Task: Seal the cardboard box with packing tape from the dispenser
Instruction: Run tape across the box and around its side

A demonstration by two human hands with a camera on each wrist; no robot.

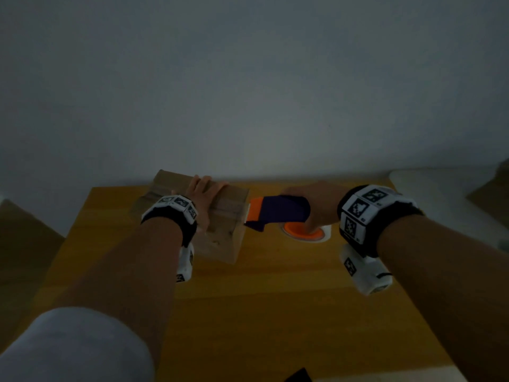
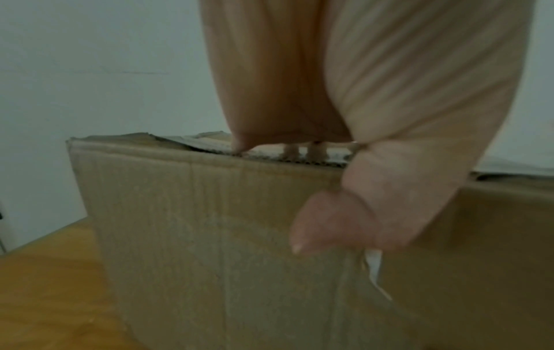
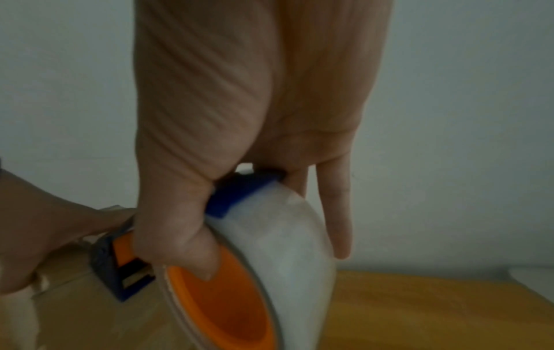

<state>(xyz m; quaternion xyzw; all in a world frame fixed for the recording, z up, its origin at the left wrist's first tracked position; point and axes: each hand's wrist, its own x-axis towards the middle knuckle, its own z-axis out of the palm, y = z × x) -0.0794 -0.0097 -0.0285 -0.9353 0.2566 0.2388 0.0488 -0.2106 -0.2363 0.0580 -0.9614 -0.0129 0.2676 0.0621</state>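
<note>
- my left hand (image 1: pixel 202 199) lies over the top of the cardboard box (image 1: pixel 223 238), fingers laid across the flaps and thumb hooked down the near side, holding the box still and the flaps down.
- my right hand (image 1: pixel 316 208) is wrapped round the tape dispenser (image 1: pixel 275 210), thumb curled into the orange core and the other fingers over the blue frame; one finger points straight down past the roll.
- the dispenser's orange and blue nose sits right at the box's right top edge, touching or just beside it; i cannot tell from here whether tape is already stuck to the cardboard.
- the roll of clear tape (image 3: pixel 288 260) hangs out past the right side of the box, above the table.
- the box stands toward the far left part of the wooden table (image 1: pixel 275 312), close to its back edge, with a wall behind.
- the light is dim and the box top is partly under my hand, so the seam itself is hard to read.
- i judge this as the start of a taping pass: the nose set at one edge, the run across the flaps not yet made.
- next i think i need to press the nose down, then pull the dispenser leftward along the seam with steady tension, shifting my left hand out of the path while it keeps the flaps shut.
</note>
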